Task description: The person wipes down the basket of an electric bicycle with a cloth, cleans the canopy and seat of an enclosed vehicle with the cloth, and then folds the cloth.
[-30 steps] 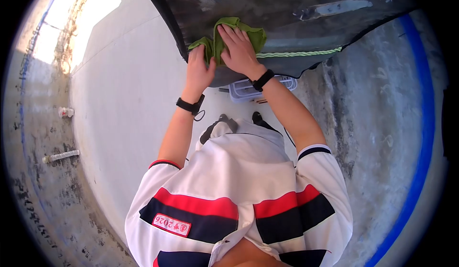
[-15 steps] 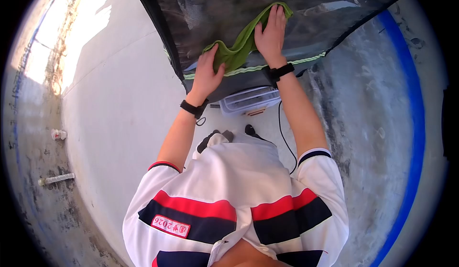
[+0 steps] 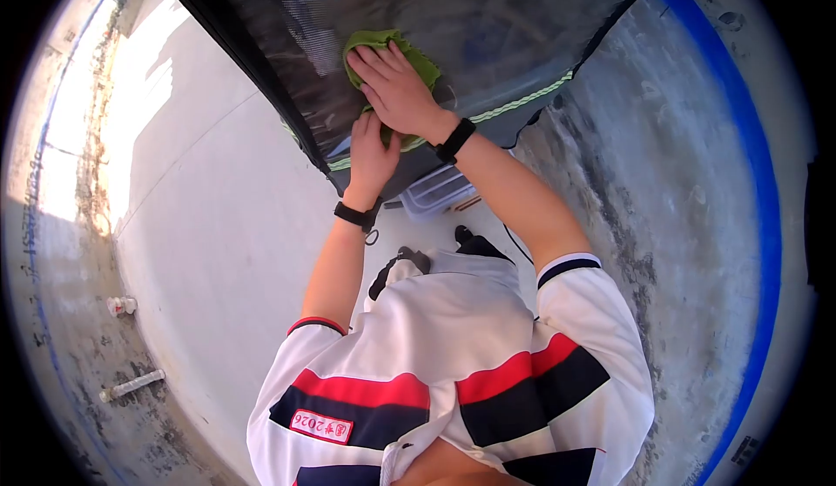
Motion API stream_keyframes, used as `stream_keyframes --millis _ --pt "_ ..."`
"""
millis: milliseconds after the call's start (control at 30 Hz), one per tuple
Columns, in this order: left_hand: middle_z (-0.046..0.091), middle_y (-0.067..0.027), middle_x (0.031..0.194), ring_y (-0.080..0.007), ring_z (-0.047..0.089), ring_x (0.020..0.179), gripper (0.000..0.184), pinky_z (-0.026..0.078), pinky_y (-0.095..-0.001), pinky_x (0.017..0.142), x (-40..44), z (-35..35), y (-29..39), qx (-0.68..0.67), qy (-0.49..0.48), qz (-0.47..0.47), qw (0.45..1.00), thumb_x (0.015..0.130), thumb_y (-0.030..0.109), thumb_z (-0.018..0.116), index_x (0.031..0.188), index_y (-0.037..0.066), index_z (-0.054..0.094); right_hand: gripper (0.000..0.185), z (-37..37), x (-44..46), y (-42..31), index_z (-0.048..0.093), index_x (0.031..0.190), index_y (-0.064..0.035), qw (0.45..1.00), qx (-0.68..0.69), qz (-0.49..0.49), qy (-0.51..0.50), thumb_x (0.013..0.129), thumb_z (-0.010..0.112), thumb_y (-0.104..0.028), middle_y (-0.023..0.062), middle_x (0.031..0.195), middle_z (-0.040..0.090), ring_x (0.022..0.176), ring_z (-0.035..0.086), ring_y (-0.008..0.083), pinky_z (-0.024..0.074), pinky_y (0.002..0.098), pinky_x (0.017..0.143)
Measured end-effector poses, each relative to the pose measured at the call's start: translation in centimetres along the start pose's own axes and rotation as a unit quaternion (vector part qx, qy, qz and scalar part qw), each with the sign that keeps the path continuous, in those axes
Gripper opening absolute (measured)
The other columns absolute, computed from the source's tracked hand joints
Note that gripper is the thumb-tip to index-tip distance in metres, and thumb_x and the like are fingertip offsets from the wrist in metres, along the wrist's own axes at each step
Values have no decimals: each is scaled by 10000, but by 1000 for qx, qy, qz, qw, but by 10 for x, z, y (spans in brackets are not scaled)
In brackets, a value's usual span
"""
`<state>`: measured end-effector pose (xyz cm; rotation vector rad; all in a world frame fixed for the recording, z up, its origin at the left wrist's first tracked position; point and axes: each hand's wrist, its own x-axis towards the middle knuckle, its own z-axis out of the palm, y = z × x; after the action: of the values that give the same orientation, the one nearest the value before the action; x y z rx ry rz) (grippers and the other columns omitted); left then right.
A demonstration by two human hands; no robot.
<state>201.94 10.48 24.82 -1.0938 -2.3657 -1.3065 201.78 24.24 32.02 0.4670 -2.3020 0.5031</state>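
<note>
A: Which part of the green soft cloth is hidden, please?
B: Its upper part lies partly under the bare right hand. Its lower part is partly covered by the bare left hand; whether this hand pinches it, I cannot tell.
A: And the large dark see-through panel with black border?
B: The top edge of the view cuts it.
A: The pale grey plastic basket?
B: The panel's lower side and the right forearm cover some of it. Its contents are not clear to me.
A: Can you read the dark handwriting at the far left?
B: It is too small and blurred.
</note>
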Motion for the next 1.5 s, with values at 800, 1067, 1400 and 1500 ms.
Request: stream_keyframes --millis 800,1067,1400,1500 --pt "546 -218 1162 -414 518 1067 485 435 -473 929 57 121 81 108 21 44 993 820 81 638 1284 -37 557 694 -139 -79 208 344 1472 -15 943 -223 214 120 877 622 -237 187 1477 395 1371 362 365 239 517 1169" --pt "554 -283 1188 -458 551 1080 580 466 -468 922 88 181 117 33 -54 34 997 845 64 615 1394 -22 450 751 -191 -105 276 320 1477 21 904 -268 276 186 826 620 -206 187 1523 340 1415 293 387 178 544 1181" --pt "478 -269 1410 -400 495 1291 682 412 -405 1059 117 228 134 -23 -58 42 997 893 45 582 1503 1 279 750 -222 -124 310 288 1463 91 907 -228 279 217 839 604 -179 265 1533 293 1447 242 405 158 538 1191" --pt "462 -251 1440 -362 484 1320 691 396 -389 1077 127 237 133 -41 -57 54 996 892 32 580 1508 -4 270 748 -229 -130 323 271 1458 105 906 -212 279 237 848 605 -168 295 1509 307 1421 278 425 199 532 1177"
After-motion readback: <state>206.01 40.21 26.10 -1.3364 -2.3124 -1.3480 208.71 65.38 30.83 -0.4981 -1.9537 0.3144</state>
